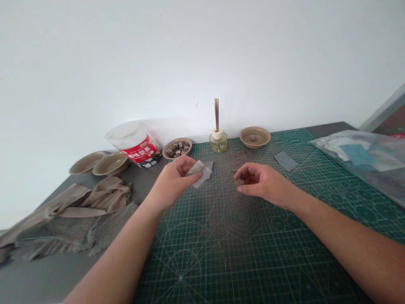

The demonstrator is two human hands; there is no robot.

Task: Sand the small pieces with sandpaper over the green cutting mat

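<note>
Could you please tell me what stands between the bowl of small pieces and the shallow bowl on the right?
In the head view, a reed diffuser stands between the bowl of small pieces and the shallow bowl.

A plain white wall [202, 50] fills the upper view, bare but for a small faint smudge [195, 101]; a dark grey desk [41, 276] stands along it; the light is soft and diffuse, palest low on the wall; at far right a grey slanting strip [384, 106] borders a reddish-brown area [396, 121], too little shown to identify.
</note>
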